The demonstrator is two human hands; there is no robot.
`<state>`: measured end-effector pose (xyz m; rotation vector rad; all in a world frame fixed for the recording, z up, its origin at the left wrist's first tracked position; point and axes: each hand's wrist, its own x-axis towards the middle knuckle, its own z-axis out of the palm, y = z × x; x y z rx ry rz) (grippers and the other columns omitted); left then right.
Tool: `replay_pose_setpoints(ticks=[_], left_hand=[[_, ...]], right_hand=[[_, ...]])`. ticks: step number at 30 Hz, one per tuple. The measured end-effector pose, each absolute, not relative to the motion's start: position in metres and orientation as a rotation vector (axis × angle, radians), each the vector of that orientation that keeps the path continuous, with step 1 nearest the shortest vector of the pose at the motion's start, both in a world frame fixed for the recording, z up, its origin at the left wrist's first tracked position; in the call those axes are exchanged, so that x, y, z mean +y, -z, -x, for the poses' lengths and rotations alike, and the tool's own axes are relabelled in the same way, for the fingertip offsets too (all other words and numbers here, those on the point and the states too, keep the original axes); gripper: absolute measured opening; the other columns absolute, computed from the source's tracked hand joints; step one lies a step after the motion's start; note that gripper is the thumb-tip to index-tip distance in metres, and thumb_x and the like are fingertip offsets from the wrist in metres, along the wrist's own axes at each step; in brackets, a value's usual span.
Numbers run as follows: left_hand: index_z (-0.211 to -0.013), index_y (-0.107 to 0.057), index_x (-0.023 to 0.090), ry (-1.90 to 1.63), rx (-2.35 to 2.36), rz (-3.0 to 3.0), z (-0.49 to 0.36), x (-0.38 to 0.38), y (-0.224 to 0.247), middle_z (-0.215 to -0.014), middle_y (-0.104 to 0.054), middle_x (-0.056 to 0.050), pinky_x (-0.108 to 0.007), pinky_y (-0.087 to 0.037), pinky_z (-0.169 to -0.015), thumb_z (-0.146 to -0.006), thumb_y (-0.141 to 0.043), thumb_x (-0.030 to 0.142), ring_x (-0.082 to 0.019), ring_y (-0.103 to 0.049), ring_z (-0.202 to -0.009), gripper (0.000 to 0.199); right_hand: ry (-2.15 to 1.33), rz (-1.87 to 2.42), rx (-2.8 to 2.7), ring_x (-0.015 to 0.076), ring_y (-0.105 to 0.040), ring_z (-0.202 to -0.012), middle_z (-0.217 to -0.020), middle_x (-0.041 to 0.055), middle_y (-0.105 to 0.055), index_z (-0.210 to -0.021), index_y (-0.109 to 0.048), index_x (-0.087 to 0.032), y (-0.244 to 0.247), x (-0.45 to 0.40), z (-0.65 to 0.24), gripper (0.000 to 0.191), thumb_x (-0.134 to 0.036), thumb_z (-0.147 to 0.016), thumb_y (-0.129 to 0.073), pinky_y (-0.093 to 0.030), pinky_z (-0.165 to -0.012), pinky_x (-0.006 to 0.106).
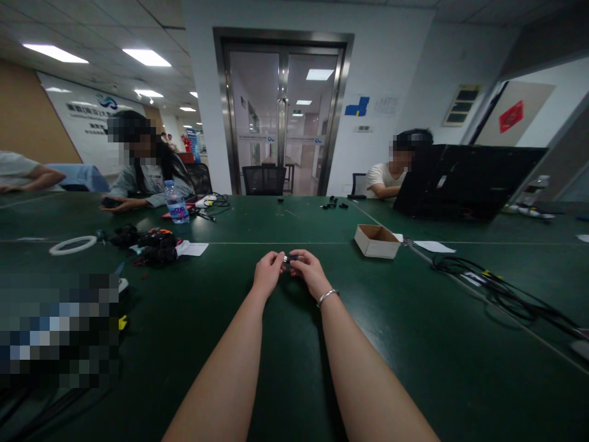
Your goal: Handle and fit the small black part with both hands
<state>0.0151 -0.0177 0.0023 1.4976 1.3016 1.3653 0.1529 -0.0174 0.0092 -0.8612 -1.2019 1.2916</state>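
Both hands meet above the green table (294,344), pinching a small black piece with a silver end (288,259). Its exact kind is too small to make out. The fingers of my left hand (268,272) are closed at the silver end. On the other side, my right hand (311,270), with a silver bracelet (327,298) at the wrist, grips the black end between thumb and fingers. Part of the piece is hidden by the fingertips.
An open cardboard box (378,242) stands to the right, near coiled black cables (501,288). Dark gear (154,242), a white ring (73,245) and a water bottle (177,202) are at the left. Small black pieces (334,204) lie farther back. Other people sit around the table.
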Motion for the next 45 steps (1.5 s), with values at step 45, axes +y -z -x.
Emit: replay_pose_setpoints(ticks=[45], left_hand=[[-0.077, -0.061, 0.018, -1.318, 1.408, -1.651, -0.013, -0.017, 0.0, -0.078, -0.066, -0.003, -0.024, -0.044, -0.064, -0.076, -0.061, 0.049, -0.016, -0.06, -0.073, 0.031]], right_hand=[[-0.623, 1.24, -1.599, 0.0152, -0.057, -0.07, -0.08, -0.001, -0.061, -0.085, -0.056, -0.02, 0.002, -0.018, -0.134, 0.021, -0.014, -0.066, -0.062, -0.047, -0.067, 0.029]])
